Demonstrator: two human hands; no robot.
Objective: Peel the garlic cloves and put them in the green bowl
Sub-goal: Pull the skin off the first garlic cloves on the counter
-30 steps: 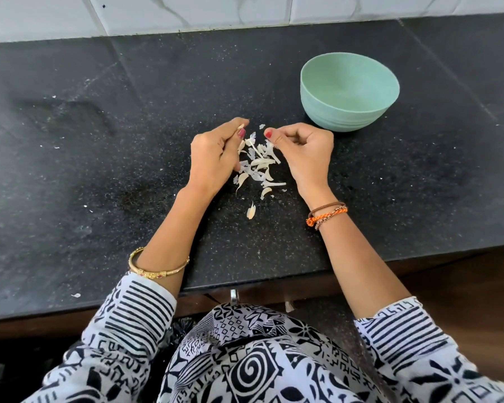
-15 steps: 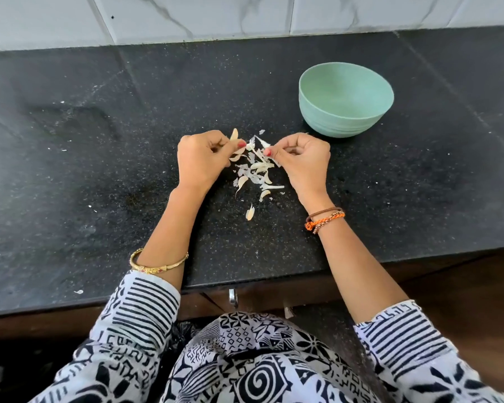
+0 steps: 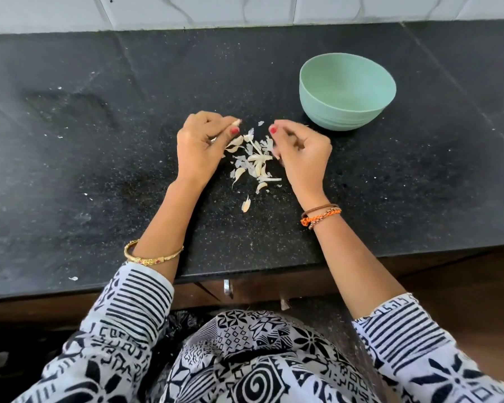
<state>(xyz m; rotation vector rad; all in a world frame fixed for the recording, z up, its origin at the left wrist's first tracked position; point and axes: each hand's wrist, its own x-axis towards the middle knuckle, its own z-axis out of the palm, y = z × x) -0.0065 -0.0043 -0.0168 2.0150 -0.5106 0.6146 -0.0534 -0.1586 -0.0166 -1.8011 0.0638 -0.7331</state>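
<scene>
My left hand pinches a garlic clove between thumb and fingers; only its pale tip shows. My right hand is a short gap to the right, fingers curled, with a pale scrap of garlic skin at its fingertips. Between and below the hands lies a pile of garlic skins and cloves on the black counter. One loose clove lies nearer to me. The green bowl stands upright just beyond my right hand, and nothing shows inside it.
The black speckled counter carries small white flecks on its left side. A white tiled wall closes off the back. The counter's front edge runs above a drawer handle and my patterned lap.
My hands were close together and have pulled apart. The left keeps the clove and the right has drawn back to the right. The view has tilted, so everything sits lower in the frame.
</scene>
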